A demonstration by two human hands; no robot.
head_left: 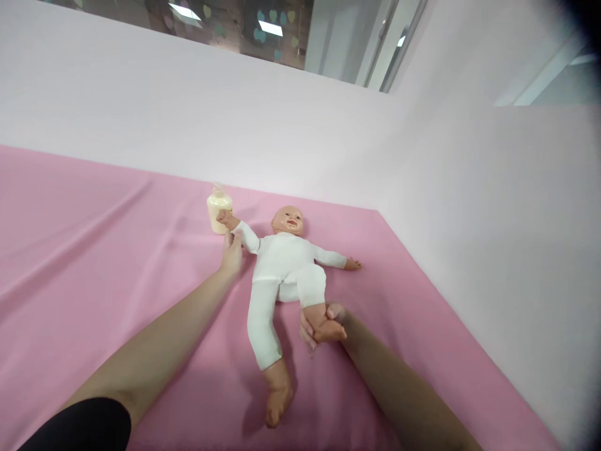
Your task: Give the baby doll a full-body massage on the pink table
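Note:
A baby doll (282, 260) with a white cloth body lies on its back on the pink sheet (117, 263), head toward the wall. My left hand (232, 252) is closed round the doll's forearm on the left side, near its wrist, and lifts that arm. Lower down, my right hand (310, 329) grips the ankle of the doll's bent leg, with the fingers partly hidden behind the foot. The other leg lies stretched toward me. Just behind the doll's raised hand stands a pump bottle (218, 207) of pale yellow liquid, partly covered by that hand.
A white wall (188, 106) rises behind the pink surface, and another white wall (493, 250) closes off the right side. Above the back wall a window (235, 28) shows reflected ceiling lights. Soft folds run through the sheet on the left.

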